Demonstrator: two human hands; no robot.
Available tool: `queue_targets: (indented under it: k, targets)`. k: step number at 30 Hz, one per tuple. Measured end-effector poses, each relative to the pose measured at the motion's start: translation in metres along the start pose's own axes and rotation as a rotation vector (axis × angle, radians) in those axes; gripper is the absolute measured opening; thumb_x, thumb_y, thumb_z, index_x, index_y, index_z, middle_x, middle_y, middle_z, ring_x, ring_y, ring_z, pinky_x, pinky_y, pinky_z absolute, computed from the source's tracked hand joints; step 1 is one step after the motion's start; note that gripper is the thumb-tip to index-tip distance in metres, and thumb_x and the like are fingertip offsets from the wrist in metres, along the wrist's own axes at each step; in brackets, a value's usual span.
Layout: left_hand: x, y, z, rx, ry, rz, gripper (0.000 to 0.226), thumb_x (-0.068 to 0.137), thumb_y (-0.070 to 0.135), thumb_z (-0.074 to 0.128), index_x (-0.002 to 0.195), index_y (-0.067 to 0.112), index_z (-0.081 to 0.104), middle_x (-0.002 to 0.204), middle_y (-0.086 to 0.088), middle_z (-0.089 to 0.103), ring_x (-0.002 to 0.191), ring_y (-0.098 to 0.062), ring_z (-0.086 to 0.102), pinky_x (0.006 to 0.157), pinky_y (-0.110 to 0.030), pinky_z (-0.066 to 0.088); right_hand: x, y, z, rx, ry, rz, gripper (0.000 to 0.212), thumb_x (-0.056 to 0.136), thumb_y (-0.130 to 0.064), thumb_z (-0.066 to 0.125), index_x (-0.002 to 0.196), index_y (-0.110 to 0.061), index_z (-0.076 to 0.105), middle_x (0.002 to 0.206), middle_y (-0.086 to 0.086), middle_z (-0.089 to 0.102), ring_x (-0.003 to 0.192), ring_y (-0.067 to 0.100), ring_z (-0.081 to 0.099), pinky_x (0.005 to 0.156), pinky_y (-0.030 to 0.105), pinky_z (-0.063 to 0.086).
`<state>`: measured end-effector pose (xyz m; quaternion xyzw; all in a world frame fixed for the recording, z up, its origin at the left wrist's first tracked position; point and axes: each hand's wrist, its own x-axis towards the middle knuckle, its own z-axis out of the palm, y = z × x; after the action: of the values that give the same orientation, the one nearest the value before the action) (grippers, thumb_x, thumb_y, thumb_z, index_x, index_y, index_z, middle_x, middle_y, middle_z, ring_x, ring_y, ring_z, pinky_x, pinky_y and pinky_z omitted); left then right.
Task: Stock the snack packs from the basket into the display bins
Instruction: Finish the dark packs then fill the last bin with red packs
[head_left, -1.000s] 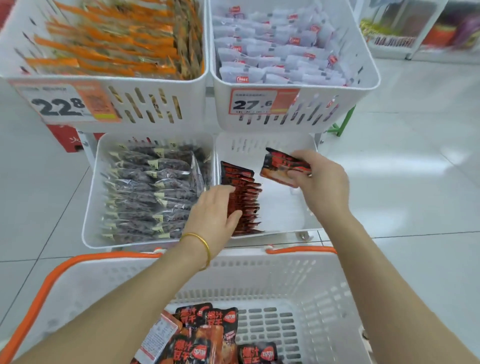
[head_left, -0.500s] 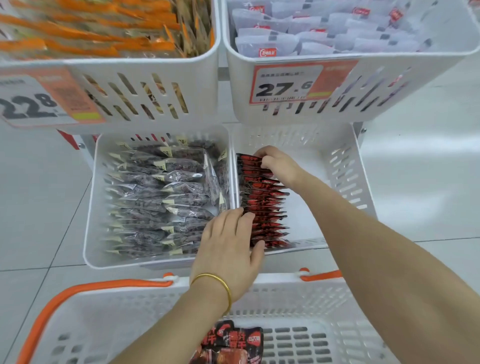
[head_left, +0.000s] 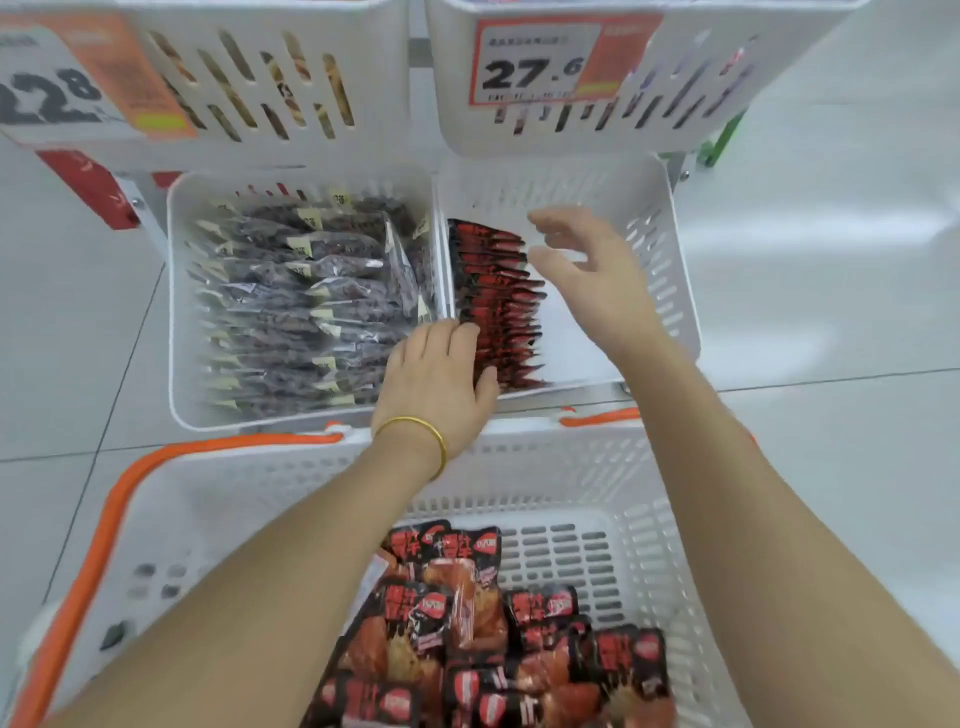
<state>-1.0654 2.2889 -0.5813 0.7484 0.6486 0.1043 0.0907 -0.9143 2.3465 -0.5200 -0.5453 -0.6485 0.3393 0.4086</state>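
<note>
A row of red-and-black snack packs (head_left: 496, 306) stands on edge along the left wall of the lower right display bin (head_left: 672, 270). The left hand (head_left: 436, 379) presses its straight fingers against the row's near end, gripping nothing. The right hand (head_left: 589, 275) hovers over the bin beside the row, fingers spread and loose, empty. More packs (head_left: 488, 639) lie heaped in the white, orange-handled basket (head_left: 519, 467) below. The neighbouring bin (head_left: 179, 312) holds dark packs.

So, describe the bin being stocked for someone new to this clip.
Find the 27.6 price tag. The white bin below it, on the lower tier, is the one. Unlike its full left neighbour, it holds one row of red-and-black packs.
</note>
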Motion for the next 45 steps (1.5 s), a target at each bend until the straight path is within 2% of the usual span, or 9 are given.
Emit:
queue_targets:
  k: [3,6,11,14,25,31,35,41,45]
  targets:
    - [-0.007,0.003,0.001,-0.002,0.033,-0.004,0.046,0.096,0.034,0.037,0.137,0.013,0.036,0.140,-0.007,0.037,0.130,-0.025,0.029,0.107,-0.038,0.023,-0.092,-0.014,-0.018,0.192,0.001,0.030,0.025,0.084,-0.006,0.059,0.093,-0.028,0.066,0.094,-0.006,0.068,0.089,0.014,0.063,0.077,0.020,0.050]
    - [-0.015,0.007,-0.002,-0.031,0.095,0.043,0.047,0.096,0.029,0.041,0.139,0.010,0.036,0.143,-0.009,0.037,0.132,-0.027,0.030,0.108,-0.039,0.023,-0.167,0.016,-0.018,0.029,-0.164,0.234,0.027,0.088,-0.005,0.059,0.087,-0.032,0.064,0.095,-0.008,0.069,0.090,0.013,0.064,0.081,0.024,0.051]
    - [-0.061,0.013,-0.009,-0.181,0.199,0.098,0.044,0.092,0.021,0.042,0.133,0.006,0.042,0.139,-0.014,0.041,0.128,-0.030,0.035,0.108,-0.040,0.026,-0.212,0.116,0.020,-0.447,-0.642,0.575,0.043,0.093,-0.009,0.053,0.135,-0.015,0.048,0.140,0.005,0.048,0.127,0.024,0.047,0.100,0.030,0.040]
    - [-0.101,0.007,-0.001,-0.186,0.166,0.179,0.045,0.091,0.023,0.040,0.132,0.005,0.044,0.140,-0.014,0.041,0.128,-0.029,0.034,0.110,-0.038,0.023,-0.230,0.142,0.029,-0.574,-0.795,0.555,0.058,0.092,-0.013,0.057,0.146,-0.015,0.033,0.152,0.007,0.033,0.137,0.025,0.034,0.108,0.032,0.031]
    - [-0.131,0.001,0.006,-0.166,0.118,0.256,0.045,0.091,0.026,0.036,0.130,0.006,0.045,0.139,-0.014,0.042,0.128,-0.029,0.035,0.111,-0.033,0.018,-0.224,0.121,0.010,-0.345,-0.604,0.621,0.047,0.080,-0.013,0.074,0.123,-0.002,0.060,0.129,0.012,0.058,0.117,0.026,0.054,0.096,0.028,0.040]
    - [-0.132,0.005,0.006,-0.213,0.125,0.258,0.049,0.091,0.034,0.037,0.131,0.007,0.045,0.140,-0.011,0.041,0.128,-0.024,0.031,0.110,-0.033,0.020,-0.190,0.073,-0.020,-0.163,-0.425,0.430,0.010,0.079,-0.008,0.074,0.089,-0.007,0.071,0.075,-0.002,0.065,0.072,0.016,0.059,0.074,0.030,0.049]
    - [-0.134,0.014,0.003,-0.382,-0.006,0.199,0.064,0.086,0.050,0.051,0.138,0.015,0.037,0.141,-0.002,0.040,0.130,-0.014,0.029,0.110,-0.027,0.021,-0.173,0.041,-0.039,0.023,-0.313,0.355,0.010,0.082,-0.005,0.070,0.091,-0.003,0.070,0.080,0.003,0.071,0.073,0.017,0.066,0.072,0.031,0.055]
    - [-0.128,0.037,-0.006,-0.802,-0.208,-0.009,0.067,0.077,0.025,0.075,0.126,0.033,0.031,0.107,0.026,0.048,0.099,0.003,0.053,0.085,-0.017,0.043,-0.158,0.004,-0.048,0.218,-0.249,0.222,0.013,0.087,-0.002,0.061,0.090,-0.012,0.069,0.066,-0.011,0.068,0.063,0.001,0.061,0.058,0.018,0.051]
    - [-0.108,0.038,-0.014,-0.881,-0.196,0.007,0.055,0.082,0.015,0.070,0.124,0.028,0.037,0.110,0.012,0.058,0.106,-0.007,0.057,0.089,-0.025,0.046,-0.140,-0.006,-0.055,0.155,-0.261,0.235,0.004,0.086,-0.014,0.065,0.091,-0.015,0.066,0.073,-0.009,0.069,0.069,0.006,0.064,0.058,0.029,0.054]
